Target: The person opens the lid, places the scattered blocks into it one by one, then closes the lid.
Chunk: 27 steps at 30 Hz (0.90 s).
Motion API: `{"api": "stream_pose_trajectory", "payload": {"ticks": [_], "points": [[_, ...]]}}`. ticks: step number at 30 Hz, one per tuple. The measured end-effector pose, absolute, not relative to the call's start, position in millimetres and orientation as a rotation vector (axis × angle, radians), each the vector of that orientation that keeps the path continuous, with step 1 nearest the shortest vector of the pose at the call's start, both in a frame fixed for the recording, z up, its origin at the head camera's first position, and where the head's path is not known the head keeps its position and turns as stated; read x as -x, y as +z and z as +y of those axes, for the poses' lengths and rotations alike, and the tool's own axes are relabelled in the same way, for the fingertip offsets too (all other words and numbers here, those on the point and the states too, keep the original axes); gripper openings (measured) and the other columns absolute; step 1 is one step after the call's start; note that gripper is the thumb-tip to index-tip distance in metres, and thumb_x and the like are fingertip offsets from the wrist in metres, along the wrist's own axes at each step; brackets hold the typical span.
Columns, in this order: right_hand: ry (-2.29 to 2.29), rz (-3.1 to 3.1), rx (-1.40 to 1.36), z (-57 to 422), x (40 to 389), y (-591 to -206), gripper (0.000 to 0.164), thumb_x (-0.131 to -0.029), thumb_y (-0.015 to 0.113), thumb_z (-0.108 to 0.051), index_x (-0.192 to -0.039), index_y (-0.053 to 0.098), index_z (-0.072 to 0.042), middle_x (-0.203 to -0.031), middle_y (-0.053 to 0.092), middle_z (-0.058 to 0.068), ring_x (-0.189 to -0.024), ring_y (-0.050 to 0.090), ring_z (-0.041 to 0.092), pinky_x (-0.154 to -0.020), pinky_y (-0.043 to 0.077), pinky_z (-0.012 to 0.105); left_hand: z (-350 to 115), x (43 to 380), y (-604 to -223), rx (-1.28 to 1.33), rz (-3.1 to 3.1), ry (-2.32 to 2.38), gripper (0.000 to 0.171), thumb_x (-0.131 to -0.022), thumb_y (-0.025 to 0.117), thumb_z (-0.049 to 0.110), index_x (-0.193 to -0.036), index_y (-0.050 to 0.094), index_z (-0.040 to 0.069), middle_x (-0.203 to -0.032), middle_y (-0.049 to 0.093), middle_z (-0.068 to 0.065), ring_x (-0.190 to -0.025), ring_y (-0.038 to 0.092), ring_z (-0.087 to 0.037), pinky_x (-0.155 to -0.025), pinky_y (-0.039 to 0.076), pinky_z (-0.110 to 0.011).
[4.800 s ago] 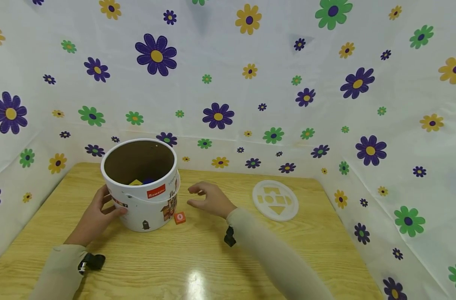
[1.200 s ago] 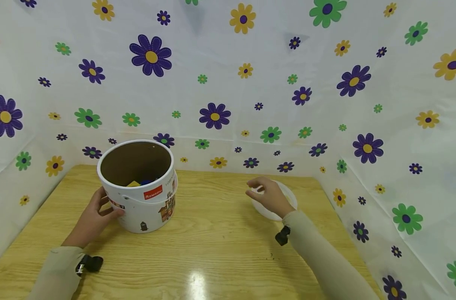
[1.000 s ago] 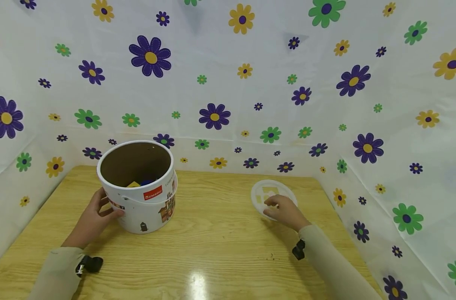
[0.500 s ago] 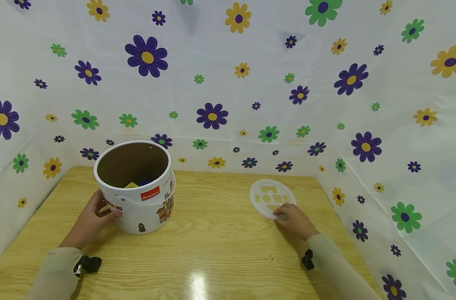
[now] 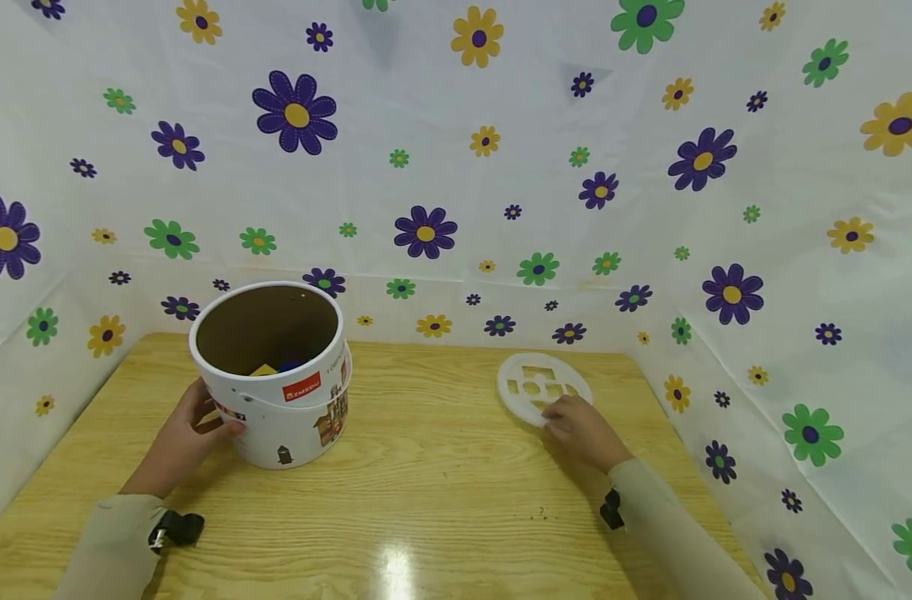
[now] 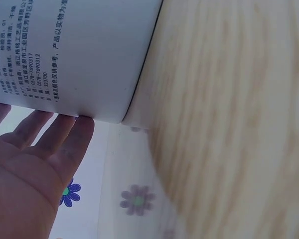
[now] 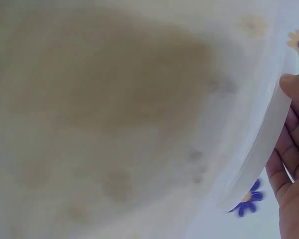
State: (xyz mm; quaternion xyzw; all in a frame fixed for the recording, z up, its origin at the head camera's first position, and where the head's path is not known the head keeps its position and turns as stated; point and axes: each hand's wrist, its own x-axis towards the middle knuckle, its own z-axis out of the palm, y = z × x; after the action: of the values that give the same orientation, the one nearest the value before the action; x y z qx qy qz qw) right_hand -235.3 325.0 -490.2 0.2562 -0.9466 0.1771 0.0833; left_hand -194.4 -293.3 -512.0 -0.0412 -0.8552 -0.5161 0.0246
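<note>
A white bucket (image 5: 253, 425) with printed buildings and a red label stands at the left of the table. Inside, a yellow block (image 5: 264, 370) and a blue block (image 5: 291, 365) show at the bottom. My left hand (image 5: 178, 442) rests against the bucket's left side; in the left wrist view, extended fingertips (image 6: 82, 124) touch its wall. My right hand (image 5: 587, 433) pinches the near edge of a round white lid (image 5: 512, 367) with cut-out shapes. The right wrist view has the thumb on the lid's rim (image 7: 254, 154) and the other fingers beneath. The lid is tilted, its near edge raised.
The wooden table (image 5: 418, 483) spans the front and ends at a flower-printed white curtain (image 5: 426, 125) behind and on both sides. A thin white handle (image 5: 347, 385) hangs along the bucket's side. Small dark specks (image 5: 543, 513) lie on the table.
The orange block beside the bucket is gone from the table. My right hand has moved right from there to the lid, taken its near edge and lifted it slightly. The left hand stays put.
</note>
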Motion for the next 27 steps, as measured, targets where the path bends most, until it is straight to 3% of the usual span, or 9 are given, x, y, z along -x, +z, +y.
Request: {"api": "stream_pose_trajectory", "payload": {"ticks": [10,19,27], "points": [[0.722,-2.665,-0.917,230,258,-408,0.020,-0.099,0.071,-0.014,-0.117,0.073,-0.008,-0.114,0.069,0.006,-0.110,0.062,0.025,-0.098,0.056,0.046,-297,196,-513,0.142,-2.660,-1.588,0.100,-0.100,0.070,0.036,-0.168,-0.002,0.021,-0.168,0.017,-0.024,-0.145,0.030,-0.056,-0.107,0.035,-0.069],[0.703,-2.455,-1.290,109,262,-340,0.020,-0.102,0.067,-0.015,-0.119,0.073,-0.006,-0.118,0.069,0.005,-0.113,0.060,0.020,-0.098,0.054,0.032,-297,194,-510,0.147,-2.654,-1.662,0.102,-0.099,0.070,0.037,-0.167,-0.003,0.018,-0.167,0.015,-0.028,-0.145,0.027,-0.059,-0.110,0.036,-0.073],[0.611,-2.469,-1.546,43,256,-322,0.022,-0.105,0.062,-0.018,-0.123,0.072,-0.009,-0.122,0.068,0.001,-0.115,0.057,0.015,-0.101,0.048,0.020,-297,190,-504,0.168,-2.682,-1.630,0.102,-0.099,0.071,0.038,-0.167,-0.002,0.015,-0.165,0.018,-0.029,-0.144,0.029,-0.059,-0.110,0.038,-0.071]]}}
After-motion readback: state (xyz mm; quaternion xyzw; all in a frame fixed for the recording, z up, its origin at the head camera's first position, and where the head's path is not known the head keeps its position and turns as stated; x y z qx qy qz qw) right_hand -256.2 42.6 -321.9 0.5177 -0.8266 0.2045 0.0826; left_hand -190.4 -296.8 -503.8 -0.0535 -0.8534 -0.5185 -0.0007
